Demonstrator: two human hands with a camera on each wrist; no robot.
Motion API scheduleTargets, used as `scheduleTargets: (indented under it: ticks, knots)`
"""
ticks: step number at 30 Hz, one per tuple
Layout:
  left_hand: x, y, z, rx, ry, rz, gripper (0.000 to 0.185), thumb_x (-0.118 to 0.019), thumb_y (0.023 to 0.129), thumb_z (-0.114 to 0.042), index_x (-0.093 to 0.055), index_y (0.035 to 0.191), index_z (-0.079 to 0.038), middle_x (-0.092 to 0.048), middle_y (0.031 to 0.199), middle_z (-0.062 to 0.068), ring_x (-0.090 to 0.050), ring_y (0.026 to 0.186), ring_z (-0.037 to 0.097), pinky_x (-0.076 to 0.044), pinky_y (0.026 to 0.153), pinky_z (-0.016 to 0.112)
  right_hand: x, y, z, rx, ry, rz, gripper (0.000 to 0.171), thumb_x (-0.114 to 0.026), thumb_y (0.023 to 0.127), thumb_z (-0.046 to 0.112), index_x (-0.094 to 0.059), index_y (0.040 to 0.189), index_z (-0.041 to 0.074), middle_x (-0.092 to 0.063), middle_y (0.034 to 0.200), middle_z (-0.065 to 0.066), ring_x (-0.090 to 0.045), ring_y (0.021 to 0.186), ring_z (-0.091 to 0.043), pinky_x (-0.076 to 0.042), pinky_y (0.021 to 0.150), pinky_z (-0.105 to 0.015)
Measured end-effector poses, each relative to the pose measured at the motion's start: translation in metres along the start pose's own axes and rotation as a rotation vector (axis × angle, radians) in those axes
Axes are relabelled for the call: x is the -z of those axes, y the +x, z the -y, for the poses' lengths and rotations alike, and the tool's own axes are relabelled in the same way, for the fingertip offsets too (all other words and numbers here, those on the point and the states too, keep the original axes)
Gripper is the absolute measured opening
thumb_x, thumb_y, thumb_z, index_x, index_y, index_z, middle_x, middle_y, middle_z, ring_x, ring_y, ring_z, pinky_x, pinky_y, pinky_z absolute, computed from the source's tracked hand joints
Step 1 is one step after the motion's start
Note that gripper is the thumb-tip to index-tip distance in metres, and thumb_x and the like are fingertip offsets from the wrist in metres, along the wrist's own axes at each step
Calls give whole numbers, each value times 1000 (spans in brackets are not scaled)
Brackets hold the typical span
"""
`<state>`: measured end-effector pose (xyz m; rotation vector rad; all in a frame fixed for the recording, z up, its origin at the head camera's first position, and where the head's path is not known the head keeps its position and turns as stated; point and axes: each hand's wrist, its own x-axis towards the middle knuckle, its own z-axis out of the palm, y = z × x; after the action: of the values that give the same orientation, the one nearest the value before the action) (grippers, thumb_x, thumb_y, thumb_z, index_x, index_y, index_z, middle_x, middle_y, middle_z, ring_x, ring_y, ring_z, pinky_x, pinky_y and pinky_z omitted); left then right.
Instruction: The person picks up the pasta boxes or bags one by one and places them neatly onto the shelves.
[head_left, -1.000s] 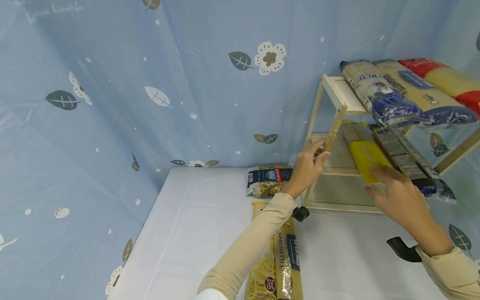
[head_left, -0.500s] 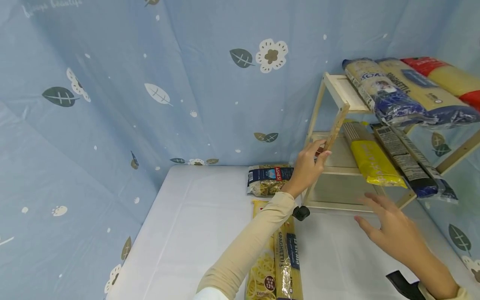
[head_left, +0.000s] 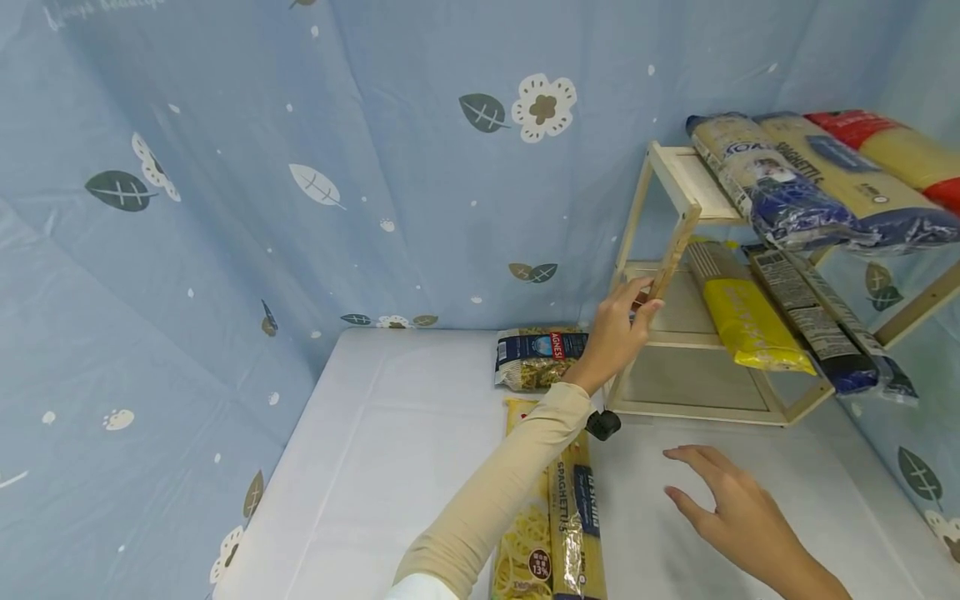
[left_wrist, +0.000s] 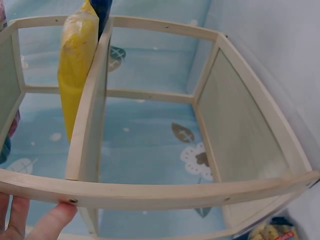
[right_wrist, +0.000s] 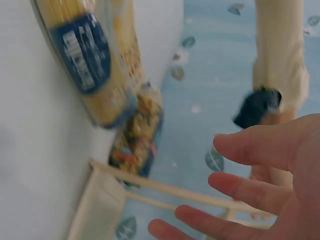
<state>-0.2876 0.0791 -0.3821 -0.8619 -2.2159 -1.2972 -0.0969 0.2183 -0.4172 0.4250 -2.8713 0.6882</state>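
My left hand [head_left: 617, 335] holds the front left post of a pale wooden shelf rack [head_left: 678, 242], thumb and fingers at the wood. In the left wrist view its fingers [left_wrist: 52, 220] touch that same post beside the middle shelf. My right hand [head_left: 738, 515] is over the white table in front of the rack, fingers spread and holding nothing. A yellow spaghetti pack [head_left: 750, 325] lies on the middle shelf, its front end past the shelf edge. Beside it are two dark-backed pasta packs [head_left: 813, 321].
On the top shelf lie a blue-ended pasta pack [head_left: 750, 167], a spaghetti pack [head_left: 840, 171] and a red-ended pack [head_left: 892, 150]. Left of the rack, a bag of short pasta [head_left: 536, 358], a yellow pasta pack [head_left: 525, 533] and another spaghetti pack [head_left: 577, 517] lie on the table [head_left: 390, 433].
My right hand has come away from the yellow spaghetti pack on the middle shelf and moved down and left over the table. The left hand has stayed on the post.
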Motion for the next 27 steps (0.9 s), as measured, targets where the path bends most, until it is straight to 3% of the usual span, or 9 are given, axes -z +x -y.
scheduleTargets:
  ticks: [11, 20, 27]
  knots:
    - [-2, 1, 2, -8, 2, -10, 35, -50, 100, -23, -52, 130, -6, -61, 103, 6, -60, 90, 9, -45, 78, 13, -49, -15, 21, -102, 90, 111, 45, -80, 76, 22, -64, 117, 13, -60, 115, -8, -62, 99, -32, -53, 71, -51]
    - [-3, 2, 1, -17, -3, -21, 35, -50, 100, -22, -52, 130, -6, -61, 102, 5, -60, 88, 8, -45, 77, 12, -83, -19, 36, -228, 156, 252, 60, -77, 78, 33, -56, 129, 12, -49, 127, -22, -63, 85, -34, -50, 57, -53]
    - [-4, 1, 1, -9, -17, -20, 36, -51, 99, -22, -51, 131, -6, -61, 105, 6, -60, 88, 9, -45, 76, 11, -114, -23, 46, -265, 176, 308, 72, -72, 77, 52, -53, 132, 11, -41, 131, -29, -58, 93, -44, -48, 50, -48]
